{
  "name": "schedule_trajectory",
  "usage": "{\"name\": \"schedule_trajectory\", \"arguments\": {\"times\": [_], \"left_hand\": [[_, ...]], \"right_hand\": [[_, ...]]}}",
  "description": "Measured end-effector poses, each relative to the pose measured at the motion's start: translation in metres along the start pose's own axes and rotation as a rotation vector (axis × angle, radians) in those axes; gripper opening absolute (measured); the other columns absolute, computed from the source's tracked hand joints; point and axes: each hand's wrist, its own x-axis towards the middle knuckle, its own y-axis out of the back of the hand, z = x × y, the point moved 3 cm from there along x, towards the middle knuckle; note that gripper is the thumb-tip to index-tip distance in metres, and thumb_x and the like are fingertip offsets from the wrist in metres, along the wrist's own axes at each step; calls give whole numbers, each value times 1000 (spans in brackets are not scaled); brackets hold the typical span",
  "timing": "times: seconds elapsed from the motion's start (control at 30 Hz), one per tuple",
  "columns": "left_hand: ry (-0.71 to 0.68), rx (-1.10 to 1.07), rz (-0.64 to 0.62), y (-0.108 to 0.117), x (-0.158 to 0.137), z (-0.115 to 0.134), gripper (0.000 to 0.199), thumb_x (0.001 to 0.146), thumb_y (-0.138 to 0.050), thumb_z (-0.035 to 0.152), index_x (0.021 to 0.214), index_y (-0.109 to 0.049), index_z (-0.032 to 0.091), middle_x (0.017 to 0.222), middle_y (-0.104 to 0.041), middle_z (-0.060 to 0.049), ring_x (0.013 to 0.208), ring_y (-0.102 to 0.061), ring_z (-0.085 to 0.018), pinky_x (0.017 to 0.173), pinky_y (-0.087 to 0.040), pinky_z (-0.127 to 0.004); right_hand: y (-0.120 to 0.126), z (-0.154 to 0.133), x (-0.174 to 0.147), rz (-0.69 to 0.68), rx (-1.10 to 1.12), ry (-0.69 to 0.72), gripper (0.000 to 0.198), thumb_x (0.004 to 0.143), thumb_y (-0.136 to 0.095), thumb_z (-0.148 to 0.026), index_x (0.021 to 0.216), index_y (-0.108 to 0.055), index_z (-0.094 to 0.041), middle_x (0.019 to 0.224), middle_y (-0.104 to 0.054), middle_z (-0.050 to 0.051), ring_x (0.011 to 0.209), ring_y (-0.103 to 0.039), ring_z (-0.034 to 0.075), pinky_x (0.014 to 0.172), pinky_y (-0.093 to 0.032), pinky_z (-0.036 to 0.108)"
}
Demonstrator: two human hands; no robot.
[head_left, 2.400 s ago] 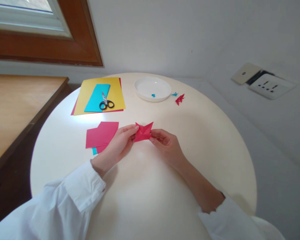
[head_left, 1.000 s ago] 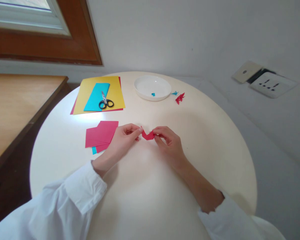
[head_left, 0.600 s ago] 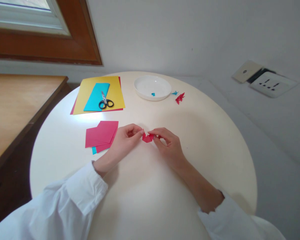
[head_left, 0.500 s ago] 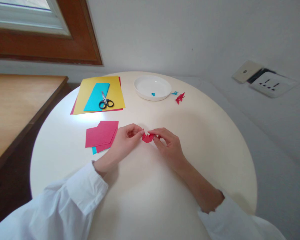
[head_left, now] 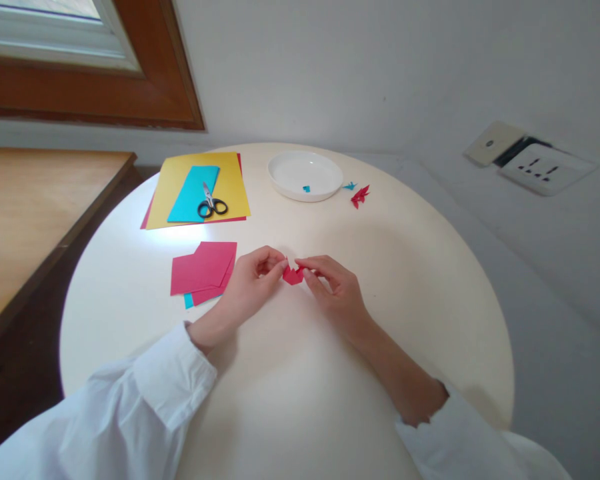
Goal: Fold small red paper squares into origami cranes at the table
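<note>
A small folded red paper piece [head_left: 293,276] is held between my two hands over the middle of the round table. My left hand [head_left: 253,280] pinches its left end between thumb and fingertips. At the right end, the thumb and forefinger of my right hand [head_left: 336,287] close on it. The piece has a low middle with a pointed tip rising on the left; my fingers cover its ends. Just left of my left hand lie several red paper squares [head_left: 200,270], overlapping, with a blue paper corner [head_left: 189,301] showing beneath.
Black-handled scissors [head_left: 211,205] rest on blue paper [head_left: 185,197] atop yellow and red sheets [head_left: 233,180] at the back left. A white plate [head_left: 305,163] holds a small blue scrap [head_left: 307,189]. Beside it sit a small blue folded paper figure [head_left: 350,186] and red ones [head_left: 360,197].
Both hands have shifted very slightly left together with the folded red paper. Their grip on it looks the same, and everything else stays put.
</note>
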Motion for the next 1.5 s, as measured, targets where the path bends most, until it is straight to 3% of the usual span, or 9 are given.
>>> {"name": "schedule_trajectory", "arguments": {"times": [0.57, 0.9, 1.5], "left_hand": [[-72, 53, -49, -2, -2, 6, 14, 76, -55, 28, 70, -59, 16, 64, -63, -2, 61, -56, -12, 56, -43, -23], [-87, 96, -64, -3, -3, 8, 16, 76, -55, 29, 71, -60, 16, 66, -65, -3, 61, -56, -13, 56, -43, -23], [-92, 135, -70, -3, -4, 8, 15, 77, -55, 28, 71, -62, 16, 68, -65, -4, 63, -57, -13, 58, -45, -24]], "right_hand": [[-1, 0, -1, 19, 51, -60, 28, 75, -56, -11, 98, -67, -22, 89, -71, 2, 75, -65, 12, 69, -52, 26], [-1, 3, -2, 53, 150, -159, 27, 72, -61, -13, 97, -67, -22, 82, -70, 1, 73, -65, 13, 72, -53, 27], [-2, 4, -2, 42, 170, -188, 24, 71, -63, -17, 94, -67, -22, 78, -70, 1, 72, -65, 14, 72, -53, 30]]}}
